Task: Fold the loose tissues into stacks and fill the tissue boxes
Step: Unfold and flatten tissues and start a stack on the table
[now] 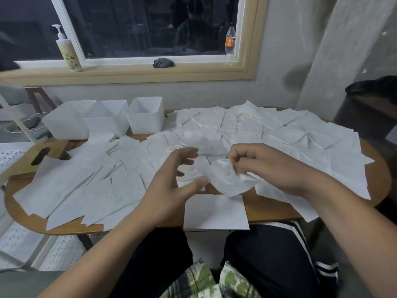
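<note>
Across the table (268,209) lie loose tissues (279,134). The right hand (264,166) pinches one tissue (225,179), likely for folding; the left hand (171,190) hovers open beside it.

Windowsill (129,70) holds floral pump bottle (68,51) at left, crumpled dark cloth (163,62) mid-sill, clear orange-label plastic bottle (229,45) at right; white cable (32,117) on floor far left.

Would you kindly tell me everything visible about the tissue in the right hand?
The tissue is a thin, white, crinkled sheet, curled into a bulging fold. The right hand pinches its upper edge, holding it above a flat sheet; the open left hand seems to touch its left side with its thumb.
</note>
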Available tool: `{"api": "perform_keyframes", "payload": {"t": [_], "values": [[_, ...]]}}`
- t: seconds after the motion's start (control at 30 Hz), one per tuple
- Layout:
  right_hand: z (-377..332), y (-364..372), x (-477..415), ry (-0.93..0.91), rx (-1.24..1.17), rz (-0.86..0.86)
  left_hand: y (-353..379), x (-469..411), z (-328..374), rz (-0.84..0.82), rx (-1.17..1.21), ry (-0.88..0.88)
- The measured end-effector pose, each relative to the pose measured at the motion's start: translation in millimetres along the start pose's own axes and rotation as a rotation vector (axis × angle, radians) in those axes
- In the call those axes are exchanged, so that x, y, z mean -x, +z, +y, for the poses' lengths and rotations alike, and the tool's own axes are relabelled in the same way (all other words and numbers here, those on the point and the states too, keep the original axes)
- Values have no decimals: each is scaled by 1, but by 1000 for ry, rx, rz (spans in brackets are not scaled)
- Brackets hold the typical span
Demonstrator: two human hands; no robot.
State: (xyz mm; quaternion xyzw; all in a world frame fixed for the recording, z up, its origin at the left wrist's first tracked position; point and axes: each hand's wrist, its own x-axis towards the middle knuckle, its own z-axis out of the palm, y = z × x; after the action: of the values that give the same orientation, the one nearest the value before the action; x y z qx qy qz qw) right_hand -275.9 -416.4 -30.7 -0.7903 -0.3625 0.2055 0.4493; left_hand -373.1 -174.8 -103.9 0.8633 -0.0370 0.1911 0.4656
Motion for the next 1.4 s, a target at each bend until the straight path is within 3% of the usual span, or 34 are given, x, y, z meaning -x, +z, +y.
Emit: {"api": "perform_keyframes", "payload": {"t": [0.1, 0.2, 0.37, 0.5, 0.67, 0.87, 1.1, 1.4], "values": [[7, 10, 8, -1, -153, -28, -3, 1, 8, -164, 174, -130], [22, 22, 16, 12, -312, 29, -3, 5, 7, -194, 349, -209], [36, 42, 33, 167, -468, 188, -4, 12, 10, -198, 255, -242], [34, 62, 53, 140, -151, 272, -6, 17, 9, -262, 146, -292], [42, 82, 71, 152, -56, 324, -8, 30, 7, -363, -14, -302], [46, 93, 75, 209, 202, 300, -6, 35, -3, -336, -254, -241], [43, 98, 84, 202, 172, 266, -10, 42, -8, -352, -308, -201], [49, 102, 88, 182, 382, 285, -7, 50, -10, -290, -425, -107]]}}
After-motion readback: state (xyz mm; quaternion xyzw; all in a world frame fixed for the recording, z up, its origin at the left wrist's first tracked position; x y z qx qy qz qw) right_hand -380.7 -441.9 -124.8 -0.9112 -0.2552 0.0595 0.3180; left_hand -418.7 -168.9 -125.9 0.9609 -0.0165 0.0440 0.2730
